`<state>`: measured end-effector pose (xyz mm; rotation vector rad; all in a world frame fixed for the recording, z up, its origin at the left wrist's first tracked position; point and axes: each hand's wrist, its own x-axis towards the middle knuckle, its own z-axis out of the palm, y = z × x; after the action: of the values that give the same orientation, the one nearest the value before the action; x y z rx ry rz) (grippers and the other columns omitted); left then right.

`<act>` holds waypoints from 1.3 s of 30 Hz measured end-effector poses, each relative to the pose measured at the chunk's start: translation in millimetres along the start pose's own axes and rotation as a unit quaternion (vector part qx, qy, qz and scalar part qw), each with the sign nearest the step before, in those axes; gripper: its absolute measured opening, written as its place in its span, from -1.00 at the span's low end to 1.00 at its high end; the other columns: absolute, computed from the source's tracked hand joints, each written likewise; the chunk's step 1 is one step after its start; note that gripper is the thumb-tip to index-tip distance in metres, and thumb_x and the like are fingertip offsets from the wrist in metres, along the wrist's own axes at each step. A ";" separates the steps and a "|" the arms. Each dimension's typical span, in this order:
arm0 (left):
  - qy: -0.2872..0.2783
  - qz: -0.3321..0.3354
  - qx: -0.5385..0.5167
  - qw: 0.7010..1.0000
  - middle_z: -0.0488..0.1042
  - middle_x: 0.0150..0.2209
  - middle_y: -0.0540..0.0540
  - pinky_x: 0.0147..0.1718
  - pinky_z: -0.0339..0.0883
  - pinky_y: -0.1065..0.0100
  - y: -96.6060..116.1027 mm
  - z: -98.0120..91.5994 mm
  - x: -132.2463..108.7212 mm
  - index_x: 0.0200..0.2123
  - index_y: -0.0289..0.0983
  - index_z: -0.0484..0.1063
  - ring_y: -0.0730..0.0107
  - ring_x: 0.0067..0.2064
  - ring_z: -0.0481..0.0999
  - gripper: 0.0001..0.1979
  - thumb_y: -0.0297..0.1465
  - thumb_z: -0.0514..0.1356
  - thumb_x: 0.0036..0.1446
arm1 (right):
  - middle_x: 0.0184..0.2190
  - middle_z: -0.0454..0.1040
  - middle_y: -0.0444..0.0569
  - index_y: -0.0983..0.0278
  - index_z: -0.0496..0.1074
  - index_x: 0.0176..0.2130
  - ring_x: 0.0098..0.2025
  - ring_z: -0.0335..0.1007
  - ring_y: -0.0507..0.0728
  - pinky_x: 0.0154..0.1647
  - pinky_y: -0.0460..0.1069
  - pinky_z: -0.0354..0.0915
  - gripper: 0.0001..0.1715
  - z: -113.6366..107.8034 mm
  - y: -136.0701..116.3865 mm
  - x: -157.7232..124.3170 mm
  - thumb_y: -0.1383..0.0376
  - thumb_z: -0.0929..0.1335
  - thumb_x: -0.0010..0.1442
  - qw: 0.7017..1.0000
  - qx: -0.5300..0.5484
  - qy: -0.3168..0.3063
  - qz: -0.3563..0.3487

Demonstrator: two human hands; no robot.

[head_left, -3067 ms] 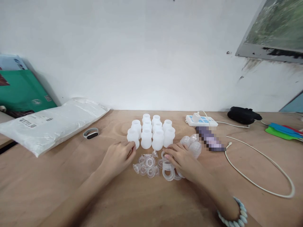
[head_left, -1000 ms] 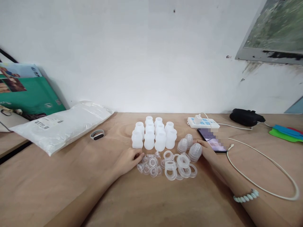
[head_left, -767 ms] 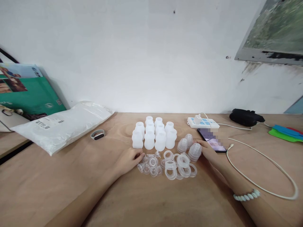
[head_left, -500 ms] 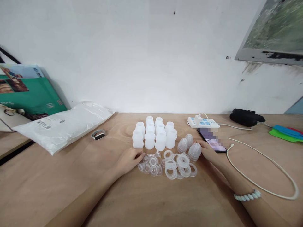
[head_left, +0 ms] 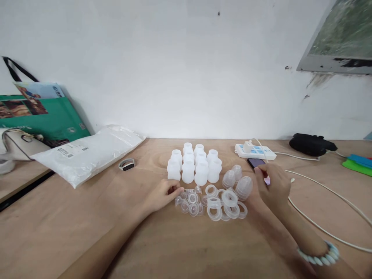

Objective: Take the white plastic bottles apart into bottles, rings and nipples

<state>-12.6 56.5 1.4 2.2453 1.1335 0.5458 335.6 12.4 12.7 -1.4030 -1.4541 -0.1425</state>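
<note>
Phone (head_left: 255, 162) – under R hand (head_left: 272, 186) | L hand (head_left: 163, 194) – touching valves (head_left: 190, 199)

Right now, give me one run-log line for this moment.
left hand: rests on table, fingertips at small clear parts | right hand: over phone | white bottles: upright, grouped

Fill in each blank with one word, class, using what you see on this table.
1. The right hand partly covers a dark ____ lying just in front of the power strip.
2. A bead bracelet sits on the ____ wrist.
3. The left hand touches the small clear parts lying in front of the cluster of upright white ____.
Missing words: phone; right; bottles.
</note>
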 end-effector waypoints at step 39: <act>0.108 0.039 -0.353 0.929 0.48 -0.51 0.03 -0.46 0.22 0.47 56.2 9.4 -13.8 -0.45 -0.29 0.41 0.52 -0.50 0.33 -0.80 -0.40 0.39 -0.06 | -0.11 0.54 0.00 0.16 0.41 -0.10 -0.15 0.48 0.13 -0.19 0.03 0.41 -0.51 48.3 -88.5 -45.4 0.16 0.56 0.01 0.787 0.505 -0.332 0.122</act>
<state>18.5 15.1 28.9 1.6271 0.7683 1.0618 227.5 -10.5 8.0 -0.6940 -1.4725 1.2475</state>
